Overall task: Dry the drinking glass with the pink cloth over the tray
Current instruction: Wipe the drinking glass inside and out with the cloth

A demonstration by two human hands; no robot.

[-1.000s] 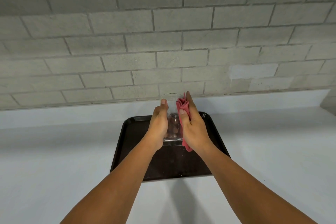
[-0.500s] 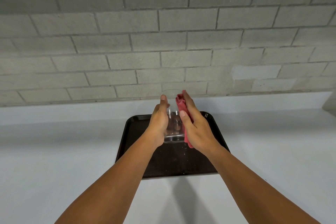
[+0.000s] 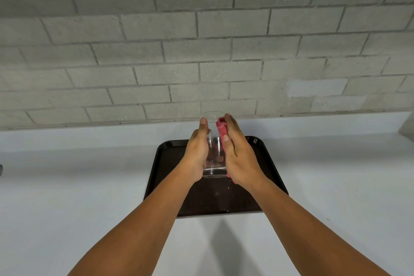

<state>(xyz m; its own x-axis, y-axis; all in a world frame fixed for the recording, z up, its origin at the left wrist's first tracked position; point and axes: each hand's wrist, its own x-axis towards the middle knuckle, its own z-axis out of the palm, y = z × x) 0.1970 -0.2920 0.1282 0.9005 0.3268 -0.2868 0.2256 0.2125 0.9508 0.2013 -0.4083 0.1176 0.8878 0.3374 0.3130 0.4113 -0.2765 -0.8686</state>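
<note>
A clear drinking glass [image 3: 214,154] is held upright in the air above the dark tray [image 3: 156,177]. My left hand [image 3: 197,152] grips its left side, thumb up along the wall near the rim. My right hand [image 3: 238,154] presses a folded pink cloth [image 3: 221,129] flat against the glass's right side. Most of the cloth is hidden under my palm; only its top fold and a bit below my wrist show.
The tray lies on a white counter [image 3: 78,186] that runs left and right. A grey block wall [image 3: 201,51] rises right behind the counter. Small water drops dot the tray's surface.
Both hands with the glass and cloth stay over the tray. My right hand has shifted slightly along the glass's side; the view has drifted a little.
</note>
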